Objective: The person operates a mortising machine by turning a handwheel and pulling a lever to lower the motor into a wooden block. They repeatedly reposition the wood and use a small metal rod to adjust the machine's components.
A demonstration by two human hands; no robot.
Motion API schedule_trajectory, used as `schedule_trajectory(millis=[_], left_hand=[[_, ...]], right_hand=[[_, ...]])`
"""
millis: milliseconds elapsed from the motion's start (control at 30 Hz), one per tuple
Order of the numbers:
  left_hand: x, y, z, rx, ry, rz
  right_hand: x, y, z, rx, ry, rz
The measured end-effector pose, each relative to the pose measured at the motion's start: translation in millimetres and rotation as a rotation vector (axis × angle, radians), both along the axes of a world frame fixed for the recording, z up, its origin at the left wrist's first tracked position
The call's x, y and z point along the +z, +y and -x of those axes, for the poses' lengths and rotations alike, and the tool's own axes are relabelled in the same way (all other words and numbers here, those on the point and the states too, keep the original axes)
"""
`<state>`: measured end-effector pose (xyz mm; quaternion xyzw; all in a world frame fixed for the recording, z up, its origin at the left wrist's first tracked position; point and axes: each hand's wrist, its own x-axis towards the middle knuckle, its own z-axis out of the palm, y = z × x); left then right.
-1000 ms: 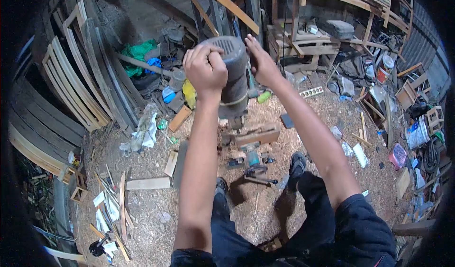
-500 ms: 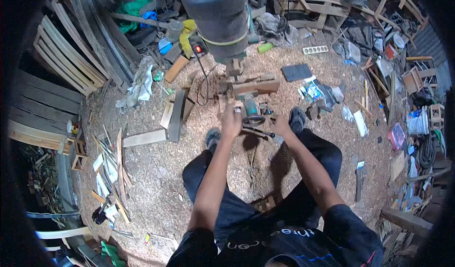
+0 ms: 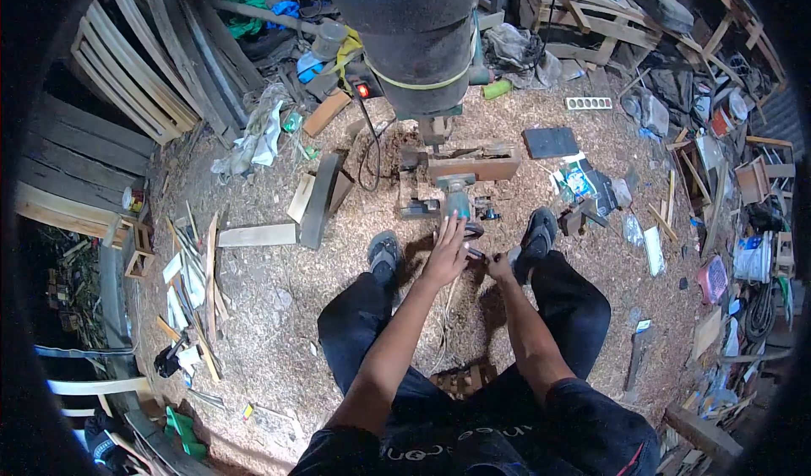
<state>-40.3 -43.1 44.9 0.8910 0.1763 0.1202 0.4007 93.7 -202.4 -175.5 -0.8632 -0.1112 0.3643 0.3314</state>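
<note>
A floor-standing machine with a big dark motor [image 3: 405, 32] stands before me. Beneath its spindle [image 3: 435, 130] a wooden block [image 3: 477, 168] lies on the machine's table. Nearer to me are a green housing [image 3: 457, 199] and a dark handwheel [image 3: 478, 233]. My left hand [image 3: 448, 256] rests with outstretched fingers on the near side of the housing and wheel, covering part of them. My right hand [image 3: 500, 266] is closed around a dark lever [image 3: 478, 255] just below the wheel; its far end is hidden.
Wood shavings cover the floor. Boards [image 3: 319, 201] lie left of the machine, close to a cable [image 3: 369, 159]. A dark slab [image 3: 551, 142] and plastic packaging [image 3: 581, 180] lie to the right. Curved wooden slats [image 3: 127, 70] lean at the left; my shoes [image 3: 538, 229] flank the machine's base.
My left hand has moved right, from the machine's left side onto the housing and wheel. My right hand has come down and now grips the lever. The view has shifted slightly.
</note>
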Motion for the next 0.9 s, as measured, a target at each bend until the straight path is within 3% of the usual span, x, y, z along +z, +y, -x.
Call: schedule_trajectory(millis=[33, 167, 267, 400, 567, 700, 833, 900], left_hand=[[0, 1, 1, 0.001, 0.004, -0.002], [1, 0, 2, 0.003, -0.011, 0.030], [5, 4, 3, 0.009, -0.041, 0.043], [1, 6, 7, 0.011, -0.085, 0.036], [1, 11, 15, 0.004, -0.133, 0.001], [-1, 11, 16, 0.014, -0.065, 0.001], [5, 17, 17, 0.052, -0.043, 0.081], [11, 16, 22, 0.145, -0.034, 0.082]], right_hand=[[1, -2, 1, -0.044, -0.103, 0.013], [18, -8, -3, -0.001, -0.100, -0.014], [20, -1, 2, -0.027, -0.224, -0.165], [58, 4, 8, -0.058, -0.164, -0.245], [38, 12, 19, -0.021, -0.241, -0.333], [100, 19, 27, 0.004, -0.279, -0.182], [116, 16, 11, 0.191, -0.259, -0.041], [95, 11, 5, 0.230, -0.302, -0.002]])
